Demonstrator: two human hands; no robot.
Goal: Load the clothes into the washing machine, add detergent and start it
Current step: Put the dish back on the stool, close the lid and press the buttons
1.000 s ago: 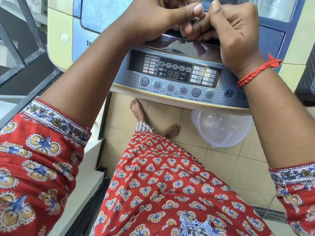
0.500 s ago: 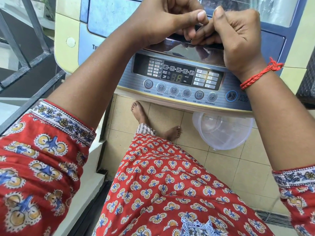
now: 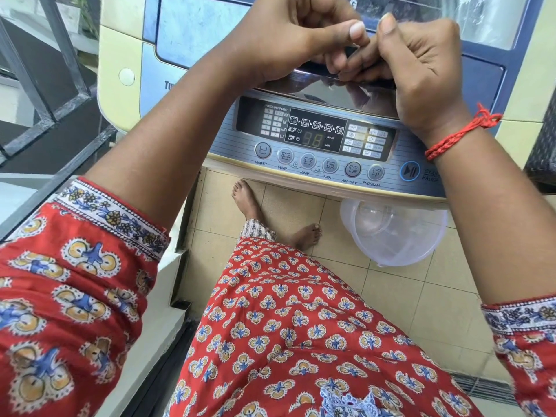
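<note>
A cream and blue top-loading washing machine stands in front of me with its blue see-through lid down. My left hand and my right hand sit side by side at the lid's front edge, fingers curled into the dark handle slot there. The control panel below them is lit, with digits glowing on its display. A round start/pause button lies under my right wrist. I see no clothes and no detergent.
A clear plastic bowl rests on the tiled floor, partly under the machine's front. My bare feet stand close to the machine. A dark metal railing and a white ledge run along the left.
Both hands stay at the lid's front edge and the fingers curl in a little tighter. The view has shifted slightly, so the machine appears a bit lower and to the right.
</note>
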